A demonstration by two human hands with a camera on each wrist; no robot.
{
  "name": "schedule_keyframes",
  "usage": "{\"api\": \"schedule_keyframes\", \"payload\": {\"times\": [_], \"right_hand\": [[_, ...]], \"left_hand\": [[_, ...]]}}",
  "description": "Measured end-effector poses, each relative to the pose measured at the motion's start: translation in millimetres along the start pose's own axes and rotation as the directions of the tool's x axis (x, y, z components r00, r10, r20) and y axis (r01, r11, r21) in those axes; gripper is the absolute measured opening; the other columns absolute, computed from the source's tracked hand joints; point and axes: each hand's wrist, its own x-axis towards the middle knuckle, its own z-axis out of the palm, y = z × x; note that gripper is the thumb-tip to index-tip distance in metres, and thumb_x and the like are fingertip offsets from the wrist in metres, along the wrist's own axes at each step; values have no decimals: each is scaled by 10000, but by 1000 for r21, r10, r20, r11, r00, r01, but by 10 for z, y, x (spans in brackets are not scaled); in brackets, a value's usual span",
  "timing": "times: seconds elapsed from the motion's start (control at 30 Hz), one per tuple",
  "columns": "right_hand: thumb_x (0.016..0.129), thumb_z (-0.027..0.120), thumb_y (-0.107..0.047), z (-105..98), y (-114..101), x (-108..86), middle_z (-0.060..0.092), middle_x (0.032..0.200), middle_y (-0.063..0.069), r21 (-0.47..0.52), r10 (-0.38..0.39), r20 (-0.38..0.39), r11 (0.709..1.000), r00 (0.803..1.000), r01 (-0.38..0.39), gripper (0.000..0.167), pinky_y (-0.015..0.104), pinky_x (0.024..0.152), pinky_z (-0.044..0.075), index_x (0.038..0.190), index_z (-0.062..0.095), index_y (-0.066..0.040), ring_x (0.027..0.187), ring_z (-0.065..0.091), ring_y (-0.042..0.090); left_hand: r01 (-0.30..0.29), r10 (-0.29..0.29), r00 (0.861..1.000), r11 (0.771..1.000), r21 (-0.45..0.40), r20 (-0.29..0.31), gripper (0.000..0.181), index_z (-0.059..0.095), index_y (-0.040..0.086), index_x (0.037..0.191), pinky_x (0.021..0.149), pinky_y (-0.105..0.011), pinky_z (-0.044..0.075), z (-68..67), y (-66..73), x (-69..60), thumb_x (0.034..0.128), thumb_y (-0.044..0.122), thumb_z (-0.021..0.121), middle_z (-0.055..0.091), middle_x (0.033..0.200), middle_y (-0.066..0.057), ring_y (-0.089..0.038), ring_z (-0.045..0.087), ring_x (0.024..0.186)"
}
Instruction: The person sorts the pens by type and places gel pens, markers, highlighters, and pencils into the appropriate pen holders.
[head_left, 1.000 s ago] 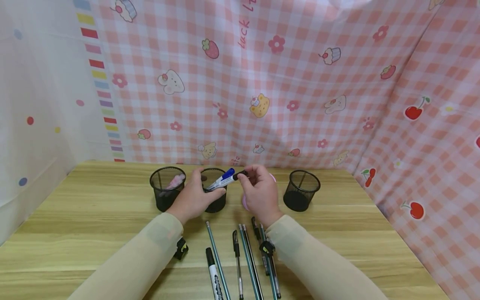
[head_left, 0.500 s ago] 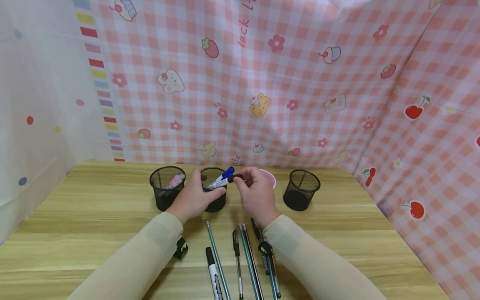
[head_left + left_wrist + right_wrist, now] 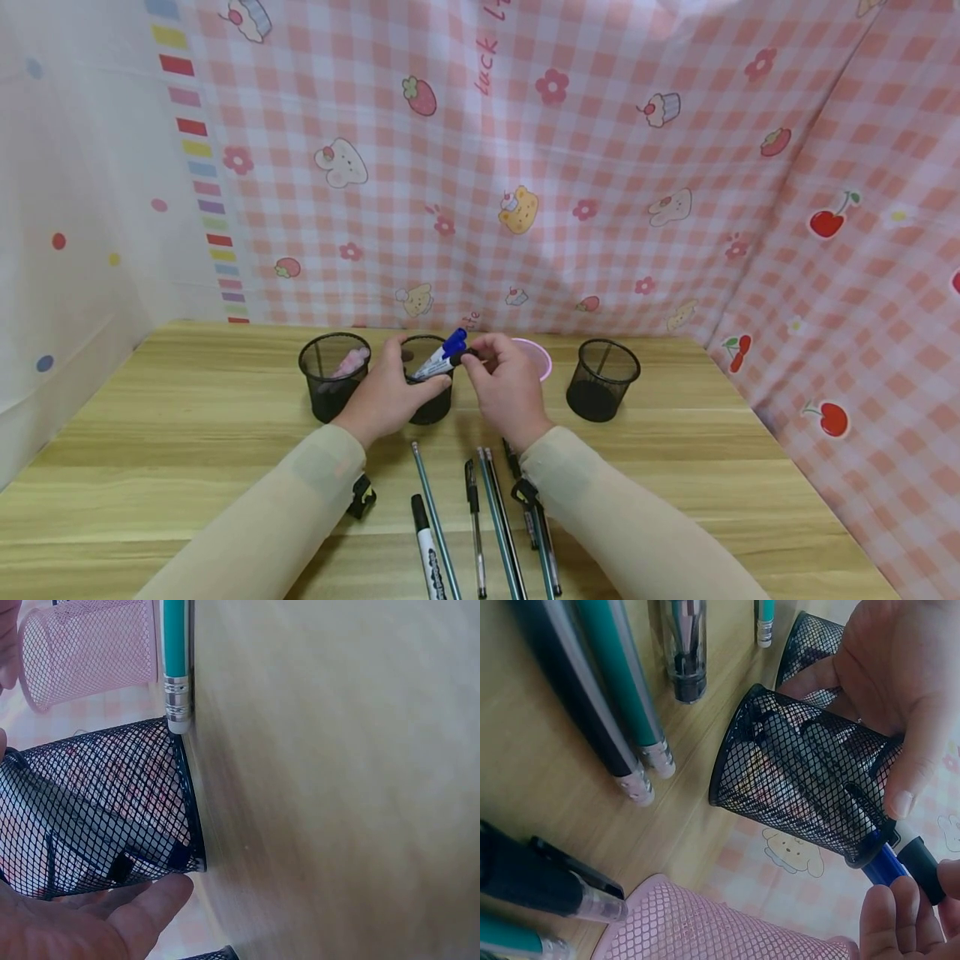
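Note:
My left hand (image 3: 390, 387) grips the middle black mesh pen cup (image 3: 433, 410), its thumb across the near side by the rim. Two whiteboard markers slant inside this cup, their capped ends sticking out at the upper right: one has a blue cap (image 3: 885, 868), the other a black cap (image 3: 922, 868). Thumb and fingers of my right hand (image 3: 512, 390) pinch the black-capped marker at its cap, just beyond the rim. Through the mesh in the left wrist view, the markers' lower ends show near the cup's base.
A black mesh cup (image 3: 330, 404) with something pink inside stands left; another black cup (image 3: 596, 402) stands right. Behind my right hand is a pink mesh cup (image 3: 705, 926). Nearer lie a black-capped marker (image 3: 427, 550), pencils (image 3: 435, 517) and pens (image 3: 475, 508). A checked cloth hangs behind.
My right hand has moved left and slightly down, sliding the black-capped marker deeper into the middle cup. More of the pink cup's rim shows. My left hand stays put.

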Motion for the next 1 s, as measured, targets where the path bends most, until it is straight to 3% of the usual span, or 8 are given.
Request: {"api": "schedule_keyframes", "payload": {"times": [1.0], "right_hand": [[1021,702,-153,68,-31,10,792,1057,51,-76,58,78,996,995,-52,151,300,710,571,1157,743,-104,864,683,162]], "left_hand": [[-3,3,1000,1000,4,-4,1093,110,136,1674,1179,-614,411,1,8,-4,917,654,702,365,1666,-193,-424,479,1461]]}}
